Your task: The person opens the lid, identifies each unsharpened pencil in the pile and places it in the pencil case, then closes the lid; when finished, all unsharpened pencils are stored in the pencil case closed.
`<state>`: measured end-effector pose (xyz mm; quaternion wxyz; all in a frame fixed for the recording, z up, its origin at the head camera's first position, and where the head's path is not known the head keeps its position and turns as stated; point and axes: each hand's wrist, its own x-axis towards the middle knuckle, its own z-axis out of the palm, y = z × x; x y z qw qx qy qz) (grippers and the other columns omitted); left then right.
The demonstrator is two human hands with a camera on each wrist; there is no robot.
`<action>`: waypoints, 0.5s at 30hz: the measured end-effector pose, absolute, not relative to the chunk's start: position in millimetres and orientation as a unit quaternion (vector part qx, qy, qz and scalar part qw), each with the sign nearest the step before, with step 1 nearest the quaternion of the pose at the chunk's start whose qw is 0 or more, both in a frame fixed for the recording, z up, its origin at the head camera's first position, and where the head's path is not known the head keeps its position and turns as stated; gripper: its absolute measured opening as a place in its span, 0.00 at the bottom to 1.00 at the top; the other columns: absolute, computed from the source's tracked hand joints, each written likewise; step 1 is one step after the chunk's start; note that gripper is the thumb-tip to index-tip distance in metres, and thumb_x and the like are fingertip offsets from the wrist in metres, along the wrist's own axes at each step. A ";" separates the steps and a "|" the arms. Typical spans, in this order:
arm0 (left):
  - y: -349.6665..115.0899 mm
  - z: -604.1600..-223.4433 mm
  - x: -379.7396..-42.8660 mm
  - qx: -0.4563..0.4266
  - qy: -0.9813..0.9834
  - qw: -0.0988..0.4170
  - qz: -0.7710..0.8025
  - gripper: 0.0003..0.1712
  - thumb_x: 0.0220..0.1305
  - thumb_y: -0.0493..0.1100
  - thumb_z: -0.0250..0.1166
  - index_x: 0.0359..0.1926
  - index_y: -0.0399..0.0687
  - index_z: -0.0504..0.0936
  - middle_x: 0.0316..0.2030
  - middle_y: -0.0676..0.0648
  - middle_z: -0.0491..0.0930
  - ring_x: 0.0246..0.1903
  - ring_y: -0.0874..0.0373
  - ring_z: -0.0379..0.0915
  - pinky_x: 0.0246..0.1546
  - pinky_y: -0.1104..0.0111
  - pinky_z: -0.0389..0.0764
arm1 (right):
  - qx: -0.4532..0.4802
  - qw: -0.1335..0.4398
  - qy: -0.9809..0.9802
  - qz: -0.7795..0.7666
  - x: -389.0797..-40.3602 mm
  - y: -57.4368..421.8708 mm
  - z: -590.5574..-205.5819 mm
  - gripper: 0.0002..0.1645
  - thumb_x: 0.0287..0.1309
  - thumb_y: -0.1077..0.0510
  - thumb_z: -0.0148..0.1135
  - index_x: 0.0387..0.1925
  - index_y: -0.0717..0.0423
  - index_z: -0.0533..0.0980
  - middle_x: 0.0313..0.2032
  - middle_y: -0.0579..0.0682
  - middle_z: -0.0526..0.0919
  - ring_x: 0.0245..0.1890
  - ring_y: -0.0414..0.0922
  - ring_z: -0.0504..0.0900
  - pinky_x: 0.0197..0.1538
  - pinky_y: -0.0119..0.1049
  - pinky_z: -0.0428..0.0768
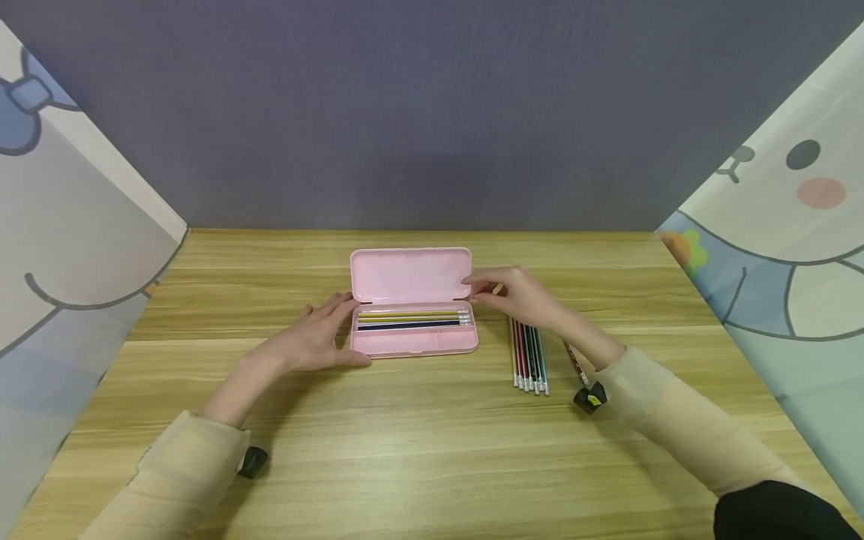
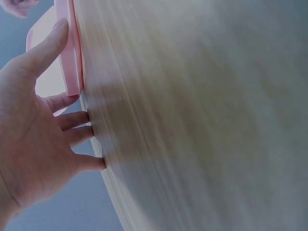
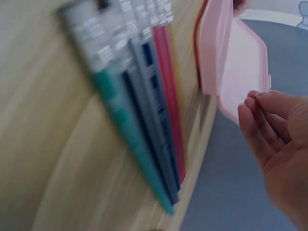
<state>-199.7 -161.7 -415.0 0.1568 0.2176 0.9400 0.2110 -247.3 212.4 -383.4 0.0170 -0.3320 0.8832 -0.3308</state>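
Pink rectangular plastic pencil case (image 1: 394,343): it's lying open, mid-frame.
Left hand (image 1: 307,339): I'm spreading my fingers, thumb touching the case's front.
Right hand (image 1: 518,297): I'm bending fingers at its lid (image 1: 412,275); whether gripping, I can't tell.

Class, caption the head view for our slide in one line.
Left hand and right hand flank an open pink pencil case holding pencils; more pencils lie beside it on the table.
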 end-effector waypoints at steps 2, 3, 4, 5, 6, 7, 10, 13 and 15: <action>-161.9 -414.6 -199.6 0.218 0.940 0.157 0.211 0.64 0.57 0.72 0.70 0.80 0.42 0.53 0.81 0.32 0.48 0.81 0.32 0.41 0.75 0.28 0.42 | -0.323 0.009 0.887 -0.331 -245.3 221.3 -383.9 0.19 0.65 0.66 0.66 0.56 0.61 0.83 0.40 0.54 0.91 0.39 0.46 0.88 0.37 0.34 0.87; -162.1 -414.5 -199.6 0.219 0.940 0.158 0.210 0.64 0.57 0.72 0.70 0.80 0.42 0.53 0.81 0.32 0.48 0.81 0.32 0.41 0.75 0.28 0.42 | -0.319 0.007 0.888 -0.331 -244.1 225.5 -383.8 0.19 0.64 0.67 0.67 0.57 0.61 0.83 0.40 0.54 0.91 0.39 0.46 0.88 0.37 0.34 0.87; -162.1 -414.2 -199.5 0.218 0.940 0.158 0.210 0.64 0.57 0.72 0.70 0.80 0.42 0.53 0.81 0.32 0.48 0.81 0.32 0.41 0.75 0.28 0.42 | -0.316 0.003 0.890 -0.330 -242.7 229.6 -383.8 0.19 0.64 0.67 0.67 0.57 0.61 0.83 0.40 0.53 0.91 0.39 0.46 0.88 0.37 0.33 0.87; -162.2 -414.1 -199.5 0.219 0.940 0.158 0.209 0.64 0.57 0.72 0.70 0.80 0.42 0.53 0.81 0.32 0.48 0.81 0.32 0.41 0.75 0.28 0.42 | -0.314 -0.001 0.890 -0.331 -241.5 233.5 -384.2 0.20 0.64 0.67 0.67 0.57 0.61 0.83 0.40 0.53 0.91 0.39 0.46 0.88 0.36 0.33 0.87; -162.3 -413.9 -199.5 0.219 0.940 0.159 0.209 0.64 0.57 0.72 0.69 0.80 0.42 0.53 0.81 0.32 0.47 0.81 0.32 0.41 0.75 0.28 0.42 | -0.313 -0.004 0.890 -0.333 -240.3 237.1 -384.6 0.20 0.63 0.68 0.67 0.57 0.62 0.82 0.40 0.53 0.91 0.39 0.46 0.88 0.36 0.33 0.87; -162.4 -413.8 -199.5 0.219 0.940 0.159 0.209 0.64 0.57 0.73 0.69 0.80 0.42 0.53 0.81 0.32 0.48 0.81 0.32 0.41 0.75 0.28 0.42 | -0.310 -0.007 0.890 -0.334 -239.2 240.5 -385.2 0.20 0.63 0.68 0.68 0.57 0.62 0.83 0.40 0.53 0.91 0.39 0.47 0.88 0.35 0.32 0.87; -162.6 -413.7 -199.6 0.218 0.940 0.159 0.207 0.64 0.57 0.73 0.69 0.80 0.42 0.53 0.81 0.32 0.47 0.81 0.32 0.41 0.75 0.28 0.42 | -0.307 -0.020 0.891 -0.333 -235.6 249.6 -387.5 0.20 0.62 0.69 0.68 0.56 0.63 0.82 0.39 0.54 0.91 0.38 0.47 0.88 0.34 0.30 0.86; -162.4 -413.6 -199.6 0.217 0.941 0.160 0.206 0.64 0.57 0.73 0.69 0.80 0.42 0.53 0.81 0.32 0.47 0.81 0.33 0.41 0.75 0.29 0.42 | -0.294 -0.025 0.896 -0.332 -231.3 258.1 -389.9 0.21 0.61 0.69 0.68 0.57 0.64 0.82 0.39 0.55 0.90 0.37 0.48 0.88 0.33 0.29 0.86; -162.1 -413.6 -199.6 0.215 0.940 0.162 0.207 0.64 0.57 0.73 0.69 0.80 0.42 0.53 0.81 0.32 0.47 0.81 0.33 0.40 0.76 0.29 0.42 | -0.285 -0.023 0.899 -0.333 -228.3 263.7 -391.6 0.22 0.61 0.70 0.68 0.57 0.64 0.81 0.40 0.55 0.90 0.38 0.48 0.88 0.33 0.30 0.86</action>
